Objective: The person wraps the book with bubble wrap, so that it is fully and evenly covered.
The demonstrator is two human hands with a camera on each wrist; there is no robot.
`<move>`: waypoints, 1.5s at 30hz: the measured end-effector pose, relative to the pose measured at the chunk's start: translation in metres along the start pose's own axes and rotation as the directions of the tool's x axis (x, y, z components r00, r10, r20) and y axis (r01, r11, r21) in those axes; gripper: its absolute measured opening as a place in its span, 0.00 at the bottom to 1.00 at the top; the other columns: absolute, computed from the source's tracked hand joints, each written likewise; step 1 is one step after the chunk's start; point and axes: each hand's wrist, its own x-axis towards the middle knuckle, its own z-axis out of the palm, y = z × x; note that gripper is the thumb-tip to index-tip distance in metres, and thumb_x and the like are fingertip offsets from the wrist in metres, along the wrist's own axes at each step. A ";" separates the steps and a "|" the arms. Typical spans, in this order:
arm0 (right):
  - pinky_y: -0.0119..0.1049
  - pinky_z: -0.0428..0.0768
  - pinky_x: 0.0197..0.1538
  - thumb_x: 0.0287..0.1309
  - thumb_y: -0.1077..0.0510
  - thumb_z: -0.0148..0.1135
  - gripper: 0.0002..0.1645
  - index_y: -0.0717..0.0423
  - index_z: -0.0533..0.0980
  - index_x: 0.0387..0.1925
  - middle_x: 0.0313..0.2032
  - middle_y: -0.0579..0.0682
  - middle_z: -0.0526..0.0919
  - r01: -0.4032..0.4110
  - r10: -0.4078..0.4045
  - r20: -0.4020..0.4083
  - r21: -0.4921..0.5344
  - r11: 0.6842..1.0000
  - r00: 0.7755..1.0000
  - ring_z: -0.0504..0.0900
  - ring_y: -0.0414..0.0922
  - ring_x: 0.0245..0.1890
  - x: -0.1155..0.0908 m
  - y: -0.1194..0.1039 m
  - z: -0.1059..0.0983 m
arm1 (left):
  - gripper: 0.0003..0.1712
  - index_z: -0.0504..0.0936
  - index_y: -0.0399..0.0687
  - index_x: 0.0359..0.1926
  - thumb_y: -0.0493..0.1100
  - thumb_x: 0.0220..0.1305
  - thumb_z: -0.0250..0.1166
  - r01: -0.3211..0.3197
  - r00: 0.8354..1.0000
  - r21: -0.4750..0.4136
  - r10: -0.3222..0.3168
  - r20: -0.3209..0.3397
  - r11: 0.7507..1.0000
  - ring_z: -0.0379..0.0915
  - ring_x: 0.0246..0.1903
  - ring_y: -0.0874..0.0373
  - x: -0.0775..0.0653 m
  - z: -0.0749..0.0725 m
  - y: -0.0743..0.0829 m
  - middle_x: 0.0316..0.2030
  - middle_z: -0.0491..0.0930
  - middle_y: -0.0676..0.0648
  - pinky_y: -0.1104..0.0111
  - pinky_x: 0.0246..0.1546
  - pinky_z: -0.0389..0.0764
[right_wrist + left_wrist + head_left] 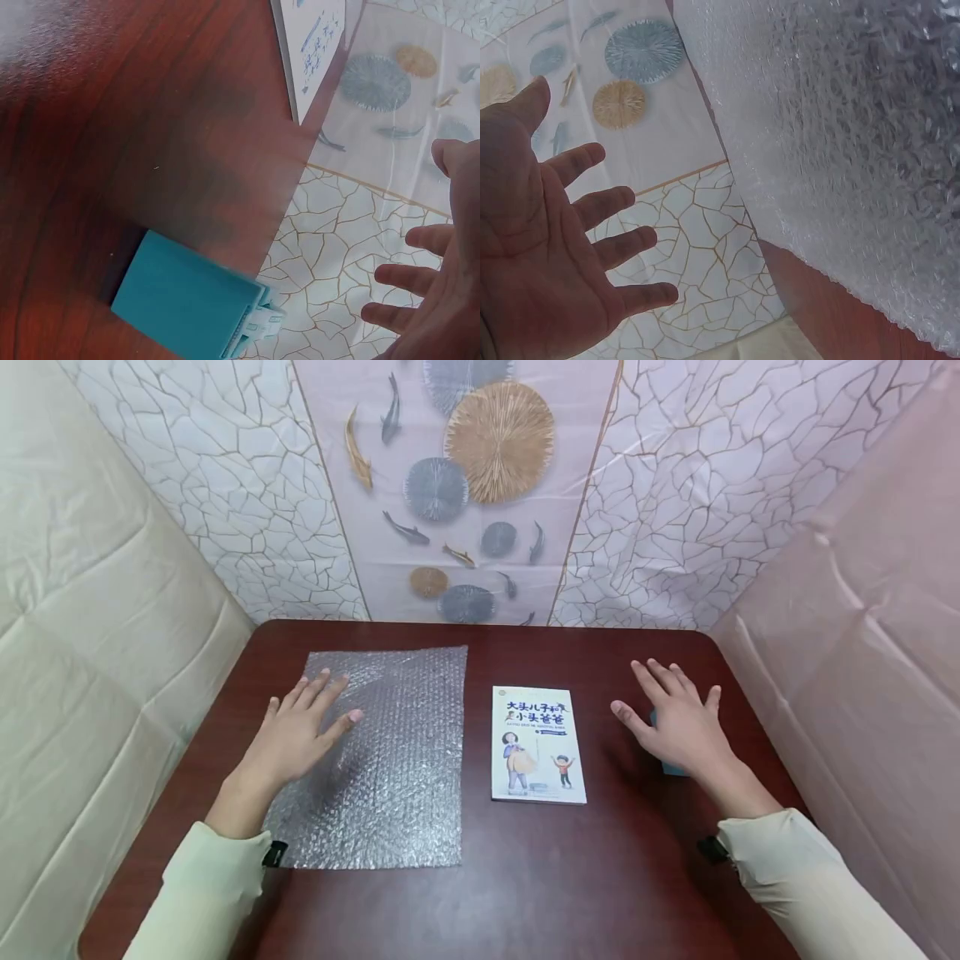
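A sheet of bubble wrap (390, 760) lies flat on the left part of the table. Above it hovers my left hand (292, 739), fingers spread and holding nothing; its palm (547, 247) shows in the left wrist view. A white children's book (536, 747) with a printed cover lies right of the wrap. My right hand (678, 722) is held over the table's right side, fingers extended, nothing in it. Under that hand is a teal box-shaped object (184, 296) with a whitish strip at one end, mostly hidden in the head view; its exact kind cannot be told.
The dark red wooden table (517, 885) has rounded far corners. A patterned cloth (465, 485) with fish and round motifs hangs behind it. Pale fabric walls (82, 610) rise on both sides. Dark bands (275, 853) sit at both wrists.
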 end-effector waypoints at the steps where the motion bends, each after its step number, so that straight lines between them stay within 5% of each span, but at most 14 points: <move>1: 0.91 0.35 0.74 0.77 0.22 0.53 0.56 0.44 0.52 0.90 0.88 0.61 0.55 0.003 -0.003 0.003 -0.003 1.000 1.000 0.48 0.69 0.88 0.001 -0.001 0.000 | 0.48 0.53 0.55 0.90 0.74 0.84 0.46 0.001 1.000 -0.001 -0.001 0.007 1.000 0.42 0.87 0.26 -0.001 0.001 0.000 0.90 0.47 0.36 0.19 0.78 0.43; 22: 0.89 0.41 0.77 0.77 0.27 0.59 0.51 0.47 0.61 0.87 0.85 0.61 0.63 0.123 -0.123 -0.005 -0.007 0.992 0.992 0.58 0.66 0.86 0.027 -0.031 0.009 | 0.50 0.52 0.48 0.90 0.72 0.84 0.49 0.033 0.997 -0.036 -0.031 0.073 0.999 0.41 0.86 0.23 -0.023 0.013 0.004 0.89 0.44 0.30 0.21 0.79 0.48; 45: 0.84 0.40 0.81 0.74 0.30 0.64 0.50 0.41 0.61 0.88 0.87 0.54 0.63 0.225 -0.219 0.123 -0.037 0.974 0.968 0.55 0.61 0.89 0.057 -0.073 0.034 | 0.52 0.53 0.44 0.89 0.70 0.82 0.55 0.064 0.996 -0.015 -0.063 0.067 0.998 0.48 0.83 0.19 -0.025 0.016 -0.005 0.86 0.47 0.24 0.24 0.76 0.62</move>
